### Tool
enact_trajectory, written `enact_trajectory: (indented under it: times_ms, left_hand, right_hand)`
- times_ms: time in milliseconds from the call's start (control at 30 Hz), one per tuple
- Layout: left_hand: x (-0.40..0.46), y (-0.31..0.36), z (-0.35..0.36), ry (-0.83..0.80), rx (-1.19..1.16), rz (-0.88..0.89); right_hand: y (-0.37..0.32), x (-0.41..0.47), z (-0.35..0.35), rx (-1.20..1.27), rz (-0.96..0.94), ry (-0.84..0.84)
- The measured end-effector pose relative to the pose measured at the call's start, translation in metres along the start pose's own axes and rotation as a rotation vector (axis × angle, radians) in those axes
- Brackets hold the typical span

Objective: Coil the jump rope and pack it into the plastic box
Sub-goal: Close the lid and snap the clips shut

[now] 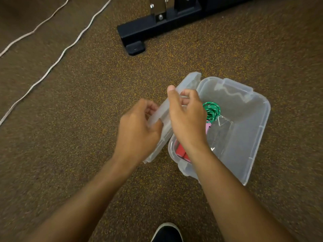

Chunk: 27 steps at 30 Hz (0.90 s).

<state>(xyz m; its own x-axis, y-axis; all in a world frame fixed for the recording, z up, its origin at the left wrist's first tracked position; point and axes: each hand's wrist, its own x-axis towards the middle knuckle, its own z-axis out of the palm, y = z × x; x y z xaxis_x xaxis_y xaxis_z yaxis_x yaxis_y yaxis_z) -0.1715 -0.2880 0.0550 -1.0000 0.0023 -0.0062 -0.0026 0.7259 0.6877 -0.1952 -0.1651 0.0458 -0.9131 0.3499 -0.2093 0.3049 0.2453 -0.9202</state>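
Here the speckled brown floor [73, 119] fills nearly the whole view. Well beyond the fingers, at the far edge, stands the black metal foot of a frame [157, 27], and far off to the left of the hands two runs of white cord [57, 60] trail across the floor. Just right of the fingers sits the clear plastic box [244, 137], open at the top. Its clear lid [185, 84] stands tilted on edge along the box's left rim, between the two hands. The left hand [138, 135] grips the lid's near portion, its fingers curled around the lid's edge. The right hand [187, 119] holds the lid farther up, thumb on the outer side and fingers [190, 96] bent over the rim, pinching it. Inside the box, just right of the right hand's fingers, lies the coiled green jump rope [212, 110], with a pink piece [207, 127] touching it below. Red blocks [181, 151] show under the right wrist. A black shoe [167, 233] pokes in at the bottom edge.
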Motion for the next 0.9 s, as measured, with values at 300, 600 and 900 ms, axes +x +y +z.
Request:
enact_trajectory:
  times_ms: [300,600,900]
  left_hand:
    - [-0.023,-0.006,-0.001,-0.134,-0.070,0.238]
    - [0.023,-0.036,-0.001,-0.148,-0.176,-0.379]
    - [0.012,-0.014,0.017,-0.250,-0.350,-0.246]
  right_hand:
    - [0.008,0.001,-0.024,0.201,0.128,0.136]
    - [0.017,-0.008,-0.058,0.452,0.216,0.224]
    - [0.035,-0.017,-0.096,0.204,0.078,0.408]
